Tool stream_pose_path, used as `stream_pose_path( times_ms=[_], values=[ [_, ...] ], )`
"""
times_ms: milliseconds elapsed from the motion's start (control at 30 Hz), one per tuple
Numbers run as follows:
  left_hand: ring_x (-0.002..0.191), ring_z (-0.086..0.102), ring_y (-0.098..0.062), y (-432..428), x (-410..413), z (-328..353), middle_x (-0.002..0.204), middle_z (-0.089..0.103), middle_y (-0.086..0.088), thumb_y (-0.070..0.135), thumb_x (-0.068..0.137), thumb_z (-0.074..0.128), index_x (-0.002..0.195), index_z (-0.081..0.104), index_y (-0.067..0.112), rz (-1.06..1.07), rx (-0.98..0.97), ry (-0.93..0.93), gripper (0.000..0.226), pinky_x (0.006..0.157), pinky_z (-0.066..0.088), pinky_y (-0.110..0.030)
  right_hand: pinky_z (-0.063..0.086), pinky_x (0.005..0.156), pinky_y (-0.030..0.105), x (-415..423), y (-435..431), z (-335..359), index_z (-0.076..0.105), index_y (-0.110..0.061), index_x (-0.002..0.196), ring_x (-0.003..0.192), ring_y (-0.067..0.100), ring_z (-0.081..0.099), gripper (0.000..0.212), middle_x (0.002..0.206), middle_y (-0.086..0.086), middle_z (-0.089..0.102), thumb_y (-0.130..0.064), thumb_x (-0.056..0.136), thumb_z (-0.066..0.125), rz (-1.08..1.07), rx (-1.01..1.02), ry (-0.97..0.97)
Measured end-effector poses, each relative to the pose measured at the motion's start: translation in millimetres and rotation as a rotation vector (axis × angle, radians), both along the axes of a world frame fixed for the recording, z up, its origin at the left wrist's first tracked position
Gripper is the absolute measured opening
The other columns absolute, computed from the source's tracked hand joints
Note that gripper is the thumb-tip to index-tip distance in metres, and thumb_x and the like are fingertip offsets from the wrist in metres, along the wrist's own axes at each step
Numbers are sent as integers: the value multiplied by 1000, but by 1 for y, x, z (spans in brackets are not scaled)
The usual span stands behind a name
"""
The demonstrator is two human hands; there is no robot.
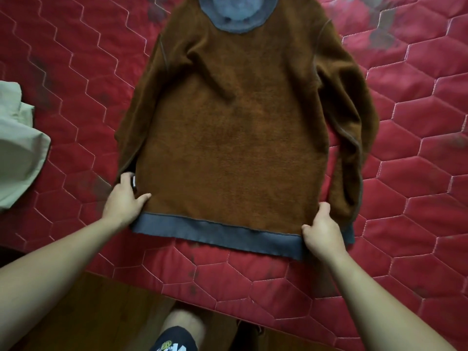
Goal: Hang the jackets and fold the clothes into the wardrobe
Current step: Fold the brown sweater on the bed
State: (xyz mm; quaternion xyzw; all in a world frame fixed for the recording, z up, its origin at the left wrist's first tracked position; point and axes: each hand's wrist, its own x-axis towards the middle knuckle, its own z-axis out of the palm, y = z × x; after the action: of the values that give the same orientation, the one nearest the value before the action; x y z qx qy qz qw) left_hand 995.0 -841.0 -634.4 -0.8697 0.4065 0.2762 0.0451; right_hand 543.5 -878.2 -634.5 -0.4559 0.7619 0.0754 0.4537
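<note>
- as it lies on the quilted red bed (76, 79), the fuzzy brown sweater (235, 138) is flat.
- left hand (124, 200) and right hand (322, 230) pinch its smooth grey hem (215, 230).

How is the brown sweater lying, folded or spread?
Spread: brown sweater lies full-length on the mattress, collar to hem, body not doubled over.

Red quilted bed cover (417, 153) fills most of the frame, stitched in pale elongated hexagons. Faded grey-blue patches (382, 29) at upper right and top centre-left. Dark smudges (193, 272) along its near edge, lower centre. Brown wooden floor (96, 312) at lower left, below the cover's edge.
</note>
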Motion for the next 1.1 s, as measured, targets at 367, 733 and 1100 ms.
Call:
stream_pose_path(
  times_ms=[367, 733, 1100],
  values=[
    [156, -9, -27, -117, -82, -40, 169, -4, -8, 57, 98, 48, 161, 11, 36, -687, -161, -32, 75, 124, 3, -54, 6, 126, 56, 60, -97, -23, 1, -30, 163, 154, 37, -20, 90, 168, 15, -19, -58, 96, 54, 844, -339, 221],
    [155, 7, -31, -256, -84, -53, 165, 14, -11, 48, 98, 54, 154, 32, 30, -621, -393, -56, 64, 125, 15, -49, 17, 126, 50, 101, -223, -22, 24, -12, 160, 156, 38, 4, 79, 168, 20, 9, -49, 99, 56, 822, -610, 190],
    [155, -14, -27, -307, -16, -69, 167, -20, 7, 80, 88, 40, 155, -1, 54, -579, -94, -36, 83, 121, 7, -66, 26, 114, 62, 97, -308, -31, 9, -35, 161, 149, 42, 17, 107, 165, 14, 12, -89, 78, 48, 764, -435, 345]
  ],
)
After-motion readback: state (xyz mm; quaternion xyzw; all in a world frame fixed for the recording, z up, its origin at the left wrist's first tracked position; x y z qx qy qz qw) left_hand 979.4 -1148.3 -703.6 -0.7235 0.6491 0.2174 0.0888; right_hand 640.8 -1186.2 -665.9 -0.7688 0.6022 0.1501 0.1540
